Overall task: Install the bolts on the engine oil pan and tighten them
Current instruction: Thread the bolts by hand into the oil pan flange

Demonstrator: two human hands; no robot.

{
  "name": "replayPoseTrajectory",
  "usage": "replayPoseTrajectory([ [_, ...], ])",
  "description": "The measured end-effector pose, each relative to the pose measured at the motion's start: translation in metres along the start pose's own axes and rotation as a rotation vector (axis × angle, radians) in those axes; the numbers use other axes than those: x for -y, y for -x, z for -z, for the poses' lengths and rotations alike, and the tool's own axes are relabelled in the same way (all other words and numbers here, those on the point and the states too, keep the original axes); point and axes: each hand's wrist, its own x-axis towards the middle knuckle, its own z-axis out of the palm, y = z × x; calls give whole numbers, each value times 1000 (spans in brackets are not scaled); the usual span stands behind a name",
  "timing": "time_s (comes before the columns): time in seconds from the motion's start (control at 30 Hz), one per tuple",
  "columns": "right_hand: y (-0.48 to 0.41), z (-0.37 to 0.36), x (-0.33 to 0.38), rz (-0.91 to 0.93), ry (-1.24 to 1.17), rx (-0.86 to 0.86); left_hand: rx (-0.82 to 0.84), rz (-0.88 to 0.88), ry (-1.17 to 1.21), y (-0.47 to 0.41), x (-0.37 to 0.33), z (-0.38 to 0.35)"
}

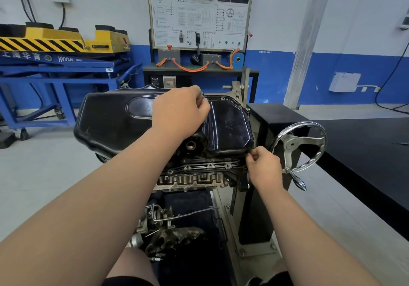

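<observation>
The black oil pan [115, 117] lies on top of the upturned engine block [199, 170], which is held on a stand. My left hand [179, 108] reaches over the pan to its far rim, fingers curled and pinching something small there; the item itself is hidden by the fingers. My right hand [263, 166] is at the pan's near right corner, fingertips pinching a small dark bolt at the flange. Several bolt holes show along the block's near flange [210, 166].
A chrome handwheel [298, 146] sticks out of the black stand column [265, 117] right beside my right hand. A dark bench [365, 144] runs along the right. A blue lift table [55, 69] stands at the left, a training panel [199, 13] behind the engine.
</observation>
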Motion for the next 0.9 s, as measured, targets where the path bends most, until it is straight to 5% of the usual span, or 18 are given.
replayPoseTrajectory([
  [0.9,-2,7,3,187,378,20,30,-57,8,-5,3,-2],
])
